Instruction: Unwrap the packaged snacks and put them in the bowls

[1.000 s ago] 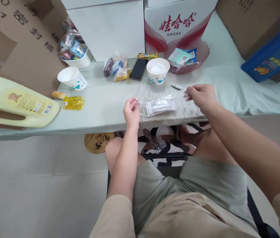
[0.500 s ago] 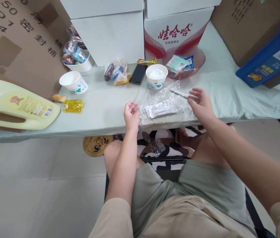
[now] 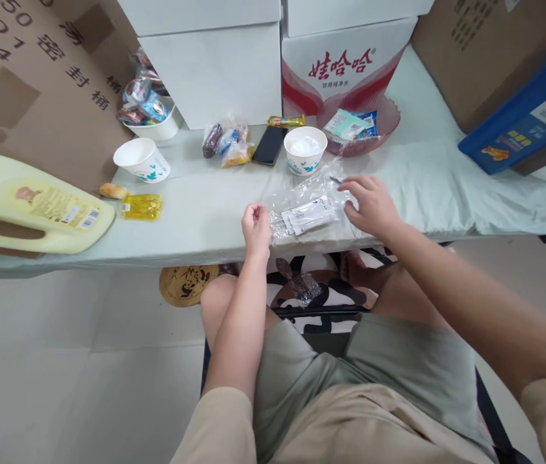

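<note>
My left hand (image 3: 256, 230) is closed in a pinch on the left edge of a clear plastic bag (image 3: 297, 192) spread on the cloth. White sachets (image 3: 310, 214) lie overlapping on that plastic, just right of the hand. My right hand (image 3: 370, 206) hovers at the right side of the plastic, thumb and fingers apart. Beneath its fingertips the dark tip of a slim pen-like stick (image 3: 335, 180) shows, the rest being hidden by the hand. Just behind the plastic stands a paper cup (image 3: 305, 151) with something white or clear inside.
Behind are a phone (image 3: 269, 145), wrapped snacks (image 3: 229, 143) and a pink bowl (image 3: 389, 129) of packets. Leftward stand another paper cup (image 3: 143, 161), a yellow packet (image 3: 141, 207) and a yellow jug (image 3: 36, 212). A blue container (image 3: 519, 122) stands right; white boxes (image 3: 215, 77) line the back.
My right hand has moved left, over the slim stick and closer to the sachets. The sachets have turned slightly, and my left hand's fingers have closed more tightly.
</note>
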`<state>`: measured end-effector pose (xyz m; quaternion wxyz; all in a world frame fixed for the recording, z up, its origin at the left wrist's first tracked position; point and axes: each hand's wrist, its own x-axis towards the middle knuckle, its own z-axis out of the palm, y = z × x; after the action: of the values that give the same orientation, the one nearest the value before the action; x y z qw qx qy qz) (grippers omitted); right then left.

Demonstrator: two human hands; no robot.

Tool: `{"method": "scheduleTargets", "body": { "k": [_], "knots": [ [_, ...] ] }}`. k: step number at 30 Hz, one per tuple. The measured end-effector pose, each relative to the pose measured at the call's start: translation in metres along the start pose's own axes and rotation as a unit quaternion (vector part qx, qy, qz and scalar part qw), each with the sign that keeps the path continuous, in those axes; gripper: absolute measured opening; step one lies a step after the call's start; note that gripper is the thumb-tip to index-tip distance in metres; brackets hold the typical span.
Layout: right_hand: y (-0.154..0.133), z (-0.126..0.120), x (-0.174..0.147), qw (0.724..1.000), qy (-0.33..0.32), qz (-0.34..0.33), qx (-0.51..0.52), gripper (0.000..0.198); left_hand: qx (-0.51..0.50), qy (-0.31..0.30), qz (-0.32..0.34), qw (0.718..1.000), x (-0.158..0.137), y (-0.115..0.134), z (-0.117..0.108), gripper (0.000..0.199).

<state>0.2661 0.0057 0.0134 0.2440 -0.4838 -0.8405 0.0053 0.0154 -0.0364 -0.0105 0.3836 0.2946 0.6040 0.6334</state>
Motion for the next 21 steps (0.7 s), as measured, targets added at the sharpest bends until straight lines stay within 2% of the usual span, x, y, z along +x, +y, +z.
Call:
{"method": "scheduleTargets", "body": {
  "k": [2,4,6,11,16,19,21],
  "knots": [
    [-0.009,0.002,0.016,0.996,-0.078,-0.029,-0.032,0.047,0.001,-0.001,0.009,1.000,0.000,-0.001,0.001,0.011],
    [-0.015,0.002,0.029,0.980,-0.170,-0.055,-0.092,0.043,-0.002,0.001,0.007,1.000,0.001,-0.002,0.000,0.011],
    [-0.015,-0.001,0.035,0.963,-0.218,-0.076,-0.141,0.037,-0.007,0.005,0.003,1.000,0.001,-0.003,0.000,0.012],
    [-0.005,-0.011,0.017,0.969,-0.191,-0.104,-0.119,0.043,-0.028,0.003,0.017,0.999,0.002,-0.005,0.002,0.014],
    [-0.012,-0.014,-0.016,0.976,-0.148,-0.155,-0.048,0.029,-0.030,0.007,0.009,0.999,0.004,-0.008,0.005,0.014],
    [-0.023,-0.017,-0.027,0.957,-0.208,-0.200,0.023,0.027,-0.029,0.007,0.010,1.000,0.004,-0.011,0.005,0.013],
    [-0.028,-0.017,-0.023,0.952,-0.231,-0.197,0.039,0.030,-0.029,0.000,0.017,0.999,0.005,-0.013,0.004,0.013]
  ]
}}
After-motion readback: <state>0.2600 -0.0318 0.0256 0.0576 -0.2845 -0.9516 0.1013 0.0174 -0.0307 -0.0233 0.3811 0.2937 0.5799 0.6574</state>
